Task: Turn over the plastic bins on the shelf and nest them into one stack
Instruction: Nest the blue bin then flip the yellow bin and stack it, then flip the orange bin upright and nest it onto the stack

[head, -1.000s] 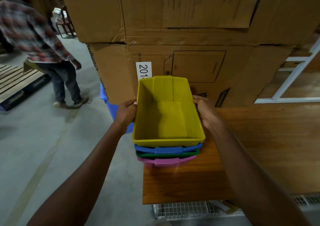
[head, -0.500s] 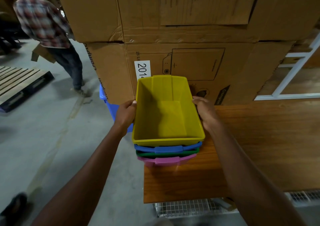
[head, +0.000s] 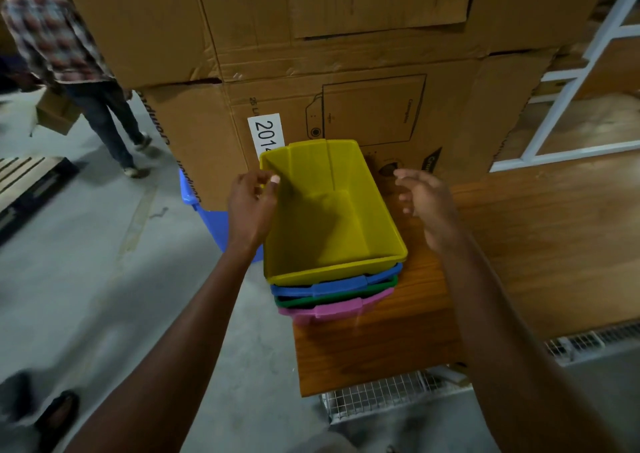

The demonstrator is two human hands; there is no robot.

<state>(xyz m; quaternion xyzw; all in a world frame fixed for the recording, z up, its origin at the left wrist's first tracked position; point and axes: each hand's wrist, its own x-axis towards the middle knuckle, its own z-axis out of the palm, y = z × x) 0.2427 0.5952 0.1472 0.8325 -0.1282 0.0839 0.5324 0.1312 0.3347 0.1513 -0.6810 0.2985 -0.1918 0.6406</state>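
A yellow bin (head: 329, 217) sits open side up on top of a nested stack, above a blue bin (head: 332, 285), a green bin (head: 346, 298) and a pink bin (head: 332, 310). The stack stands at the left end of the wooden shelf (head: 519, 244). My left hand (head: 251, 203) hovers by the yellow bin's left rim, fingers loosely curled, holding nothing. My right hand (head: 424, 203) is a little off the right rim, fingers apart and empty.
Large cardboard boxes (head: 346, 71) rise right behind the stack. A blue bin (head: 204, 210) stands on the floor to the left. A person in a plaid shirt (head: 69, 57) walks at the far left by a wooden pallet (head: 27, 182). Wire mesh (head: 381, 397) lies below the shelf.
Both hands have let go of the yellow bin's sides and drawn slightly away. The stack stays in place. The person on the left has walked farther off.
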